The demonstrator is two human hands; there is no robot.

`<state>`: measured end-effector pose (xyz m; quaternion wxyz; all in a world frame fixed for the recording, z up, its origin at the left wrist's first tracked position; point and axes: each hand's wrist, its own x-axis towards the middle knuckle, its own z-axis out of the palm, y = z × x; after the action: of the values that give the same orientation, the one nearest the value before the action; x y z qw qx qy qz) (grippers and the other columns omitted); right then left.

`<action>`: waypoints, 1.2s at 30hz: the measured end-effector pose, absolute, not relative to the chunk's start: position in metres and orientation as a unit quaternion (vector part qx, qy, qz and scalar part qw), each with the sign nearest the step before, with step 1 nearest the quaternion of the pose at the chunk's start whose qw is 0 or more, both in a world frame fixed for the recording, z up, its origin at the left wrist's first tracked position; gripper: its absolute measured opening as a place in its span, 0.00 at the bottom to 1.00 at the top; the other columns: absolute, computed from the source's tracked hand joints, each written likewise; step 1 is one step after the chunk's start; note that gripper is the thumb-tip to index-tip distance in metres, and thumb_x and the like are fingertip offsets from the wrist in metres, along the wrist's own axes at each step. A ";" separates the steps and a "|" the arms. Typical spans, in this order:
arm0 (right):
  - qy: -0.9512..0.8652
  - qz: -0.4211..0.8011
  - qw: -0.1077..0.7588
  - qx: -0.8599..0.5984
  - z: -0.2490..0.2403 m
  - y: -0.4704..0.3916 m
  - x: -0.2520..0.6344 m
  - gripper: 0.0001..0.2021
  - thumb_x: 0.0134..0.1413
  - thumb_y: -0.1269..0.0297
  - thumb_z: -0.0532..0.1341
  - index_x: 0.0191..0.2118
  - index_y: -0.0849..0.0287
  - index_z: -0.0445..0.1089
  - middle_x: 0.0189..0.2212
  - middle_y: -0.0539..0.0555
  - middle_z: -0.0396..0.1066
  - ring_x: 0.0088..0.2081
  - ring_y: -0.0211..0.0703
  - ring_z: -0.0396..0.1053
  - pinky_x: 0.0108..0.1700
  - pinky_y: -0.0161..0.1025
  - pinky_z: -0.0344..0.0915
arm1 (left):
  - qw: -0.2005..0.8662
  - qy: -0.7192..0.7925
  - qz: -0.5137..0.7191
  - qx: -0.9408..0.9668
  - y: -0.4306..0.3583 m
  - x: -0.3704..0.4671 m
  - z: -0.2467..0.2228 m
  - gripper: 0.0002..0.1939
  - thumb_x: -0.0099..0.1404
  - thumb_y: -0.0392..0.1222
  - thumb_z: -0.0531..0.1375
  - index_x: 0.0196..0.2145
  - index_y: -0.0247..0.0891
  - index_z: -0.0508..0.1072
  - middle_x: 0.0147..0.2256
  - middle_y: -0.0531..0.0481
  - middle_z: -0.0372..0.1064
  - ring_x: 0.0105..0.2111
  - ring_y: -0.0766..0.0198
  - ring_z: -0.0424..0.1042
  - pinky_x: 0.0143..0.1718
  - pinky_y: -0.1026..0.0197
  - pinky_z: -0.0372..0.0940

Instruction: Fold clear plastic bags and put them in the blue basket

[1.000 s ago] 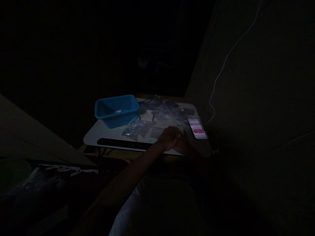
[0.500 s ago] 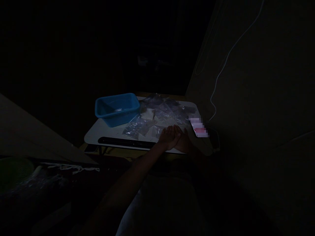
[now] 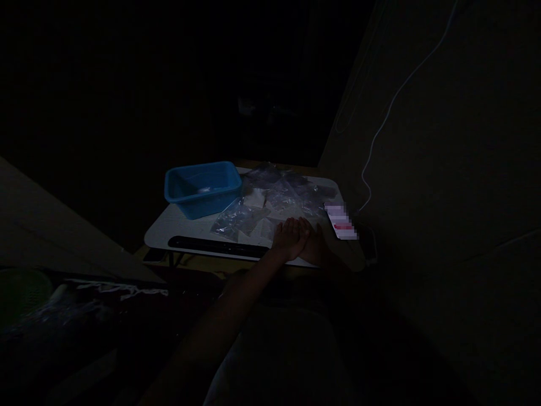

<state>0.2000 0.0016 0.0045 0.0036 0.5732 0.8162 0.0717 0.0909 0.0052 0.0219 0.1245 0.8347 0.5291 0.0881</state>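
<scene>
My left hand [image 3: 289, 239] lies flat at the front edge of the small white table [image 3: 164, 230], fingers stretched out and pointing away from me. It touches and partly overlaps my right hand [image 3: 314, 246], which is darker; its visible fingers look extended. I make out nothing held in either hand, though the undersides are hidden. Just beyond the fingers are crumpled clear plastic bags [image 3: 232, 221] and a small pale packet or piece [image 3: 254, 198] among them. A lit phone [image 3: 340, 220] lies to the right of my right hand.
A blue plastic basin [image 3: 207, 198] stands on the table's left side. Along the front edge runs a black slot [image 3: 215, 246]. A white cable [image 3: 386, 113] hangs along the right wall. At lower left, a green basket [image 3: 23, 293] shows dimly. The surroundings are very dark.
The view has shifted very slightly. Both hands keep the same place and pose on the table, and the objects there have not moved.
</scene>
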 end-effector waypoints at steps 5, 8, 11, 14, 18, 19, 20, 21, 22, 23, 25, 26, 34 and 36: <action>0.818 0.076 0.001 0.570 0.000 0.004 0.202 0.35 0.52 0.48 0.46 0.62 0.60 0.40 0.62 0.60 0.41 0.62 0.52 0.37 0.58 0.57 0.38 | 0.125 0.536 0.089 0.830 0.006 0.092 0.019 0.34 0.65 0.53 0.28 0.61 0.29 0.45 0.61 0.43 0.42 0.62 0.57 0.37 0.59 0.49 0.37; 0.819 0.069 0.002 0.570 -0.001 0.005 0.202 0.36 0.52 0.48 0.47 0.62 0.61 0.40 0.62 0.60 0.41 0.62 0.53 0.38 0.58 0.57 0.38 | 0.129 0.540 0.093 0.827 0.006 0.092 0.019 0.34 0.65 0.53 0.27 0.61 0.30 0.44 0.61 0.43 0.42 0.62 0.58 0.37 0.59 0.48 0.37; 0.816 0.069 0.003 0.575 0.000 0.004 0.202 0.35 0.52 0.49 0.47 0.62 0.64 0.42 0.62 0.61 0.41 0.62 0.53 0.38 0.58 0.57 0.37 | 0.132 0.543 0.095 0.824 0.006 0.092 0.020 0.34 0.65 0.53 0.28 0.61 0.30 0.45 0.61 0.43 0.42 0.62 0.58 0.37 0.59 0.48 0.36; 0.817 0.073 -0.003 0.572 0.002 0.003 0.202 0.35 0.52 0.50 0.48 0.62 0.63 0.43 0.62 0.62 0.42 0.61 0.53 0.39 0.57 0.58 0.38 | 0.134 0.545 0.091 0.823 0.005 0.092 0.022 0.34 0.65 0.53 0.28 0.61 0.30 0.45 0.61 0.43 0.42 0.62 0.59 0.37 0.60 0.48 0.36; 0.821 0.080 -0.007 0.566 0.004 0.003 0.201 0.34 0.51 0.51 0.48 0.61 0.63 0.44 0.61 0.63 0.45 0.61 0.53 0.41 0.57 0.58 0.40 | 0.130 0.555 0.088 0.817 0.004 0.091 0.023 0.34 0.65 0.54 0.28 0.60 0.30 0.47 0.61 0.42 0.42 0.62 0.58 0.37 0.59 0.48 0.37; 0.819 0.081 -0.005 0.568 0.004 0.003 0.201 0.34 0.52 0.51 0.48 0.61 0.64 0.44 0.61 0.63 0.45 0.61 0.53 0.41 0.57 0.58 0.40 | 0.130 0.557 0.087 0.816 0.004 0.091 0.024 0.34 0.65 0.54 0.29 0.60 0.30 0.47 0.61 0.42 0.42 0.62 0.58 0.37 0.59 0.48 0.37; 0.817 0.080 -0.003 0.571 0.004 0.003 0.201 0.33 0.52 0.52 0.48 0.61 0.64 0.45 0.61 0.63 0.45 0.61 0.53 0.41 0.57 0.58 0.40 | 0.129 0.558 0.086 0.815 0.004 0.091 0.024 0.34 0.65 0.54 0.29 0.60 0.31 0.48 0.61 0.41 0.43 0.62 0.58 0.37 0.59 0.48 0.37; 0.816 0.077 0.000 0.573 0.005 0.003 0.200 0.33 0.52 0.52 0.48 0.61 0.65 0.45 0.61 0.63 0.45 0.61 0.53 0.41 0.57 0.58 0.40 | 0.129 0.558 0.086 0.815 0.004 0.091 0.024 0.34 0.65 0.54 0.29 0.60 0.31 0.48 0.61 0.41 0.43 0.62 0.58 0.37 0.59 0.48 0.37; 0.816 0.074 0.004 0.574 0.006 0.003 0.200 0.33 0.52 0.52 0.47 0.61 0.65 0.45 0.61 0.63 0.44 0.61 0.53 0.40 0.57 0.58 0.40 | 0.128 0.559 0.087 0.815 0.004 0.091 0.024 0.34 0.65 0.54 0.29 0.60 0.30 0.48 0.61 0.41 0.42 0.62 0.58 0.38 0.59 0.48 0.37; 0.816 0.070 0.006 0.574 0.006 0.002 0.200 0.33 0.53 0.52 0.47 0.61 0.66 0.44 0.61 0.63 0.44 0.62 0.53 0.40 0.57 0.58 0.40 | 0.126 0.560 0.086 0.814 0.004 0.091 0.024 0.34 0.65 0.54 0.29 0.60 0.30 0.48 0.61 0.41 0.42 0.62 0.58 0.38 0.59 0.48 0.37; 0.817 0.064 0.007 0.572 0.008 0.001 0.199 0.33 0.53 0.52 0.46 0.61 0.66 0.44 0.62 0.64 0.43 0.62 0.53 0.39 0.57 0.57 0.39 | 0.120 0.563 0.083 0.814 0.004 0.091 0.023 0.35 0.65 0.55 0.29 0.60 0.29 0.49 0.61 0.40 0.41 0.62 0.56 0.37 0.59 0.48 0.37; 0.817 0.064 0.006 0.573 0.009 0.000 0.199 0.33 0.53 0.52 0.46 0.61 0.66 0.44 0.62 0.64 0.43 0.62 0.53 0.39 0.57 0.57 0.39 | 0.114 0.564 0.081 0.814 0.004 0.091 0.022 0.35 0.65 0.55 0.29 0.60 0.28 0.49 0.61 0.39 0.41 0.61 0.55 0.37 0.59 0.48 0.37; 0.816 0.064 0.003 0.574 0.012 -0.001 0.198 0.33 0.52 0.52 0.47 0.61 0.63 0.45 0.61 0.62 0.44 0.62 0.52 0.39 0.57 0.56 0.40 | 0.093 0.576 0.080 0.808 0.004 0.092 0.019 0.36 0.65 0.56 0.31 0.59 0.27 0.50 0.61 0.36 0.42 0.61 0.50 0.38 0.59 0.49 0.39; 0.816 0.063 0.002 0.575 0.012 -0.001 0.198 0.32 0.52 0.53 0.47 0.61 0.63 0.45 0.61 0.62 0.44 0.62 0.52 0.39 0.57 0.56 0.40 | 0.100 0.576 0.084 0.807 0.004 0.092 0.019 0.36 0.64 0.57 0.31 0.59 0.27 0.49 0.61 0.36 0.41 0.61 0.50 0.37 0.59 0.48 0.38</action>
<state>0.1981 -0.0011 0.0122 0.0022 0.5746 0.8160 0.0628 0.0915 0.0041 0.0191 0.1004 0.8072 0.5756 0.0840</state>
